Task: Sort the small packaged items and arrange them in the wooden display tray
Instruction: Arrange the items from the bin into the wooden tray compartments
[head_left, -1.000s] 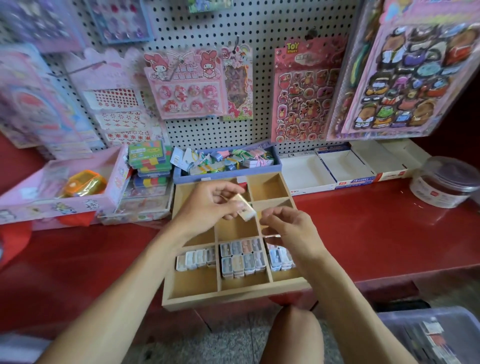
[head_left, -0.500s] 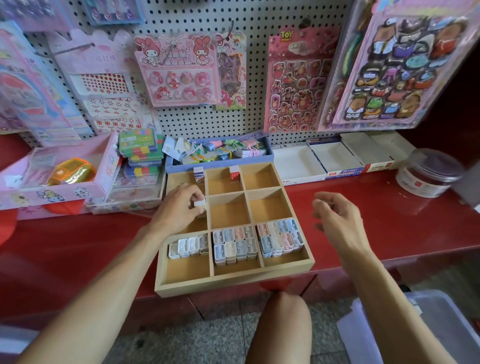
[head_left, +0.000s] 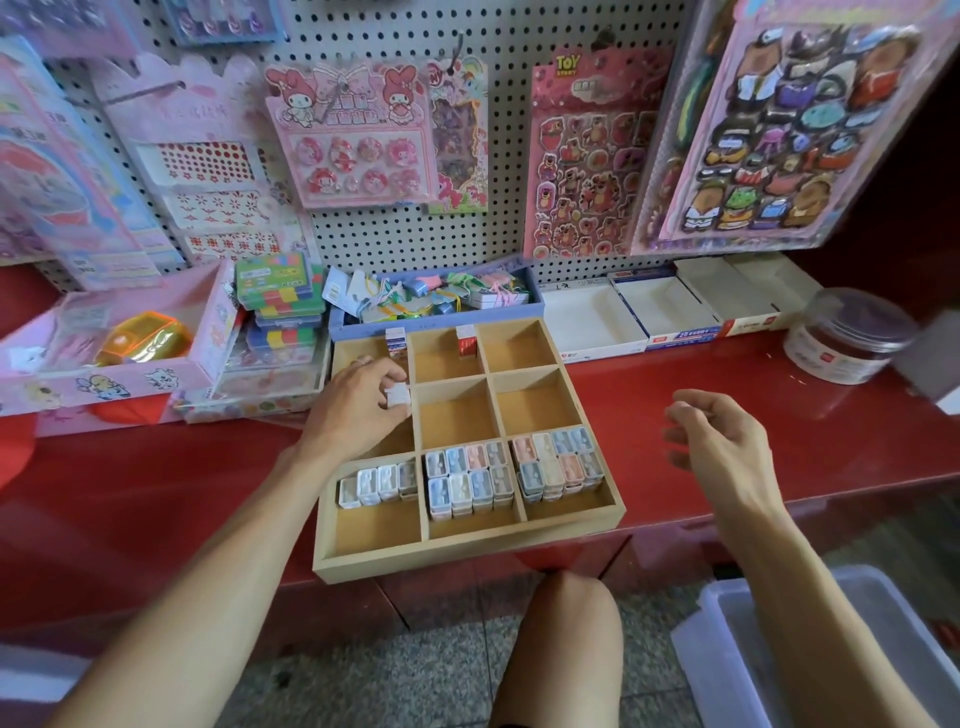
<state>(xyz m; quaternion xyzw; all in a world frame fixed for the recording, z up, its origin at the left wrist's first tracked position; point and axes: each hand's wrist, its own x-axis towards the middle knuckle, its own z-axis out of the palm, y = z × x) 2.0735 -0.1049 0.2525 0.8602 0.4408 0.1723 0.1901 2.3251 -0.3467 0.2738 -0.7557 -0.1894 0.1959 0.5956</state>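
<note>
Presently the left hand hovers over the middle-left compartment of the wooden display tray, its fingers curled round a small white packaged item pinched at the fingertips, right at the divider beside the empty centre compartment. Just nearer the person than this hand, the front-left compartment holds a short row of pale packaged items; to the right of that row the two other front compartments are packed with blue, pink and cream packets standing in double rows. Beyond the left hand, at the tray's far edge, a blue-and-white packet and a red-and-white packet stand upright in the back compartments. The right hand hangs well to the right of the tray, above the red worktop, fingers loosely curled and holding nothing visible. Below and behind the right hand a clear plastic bin sits on the floor.
</note>
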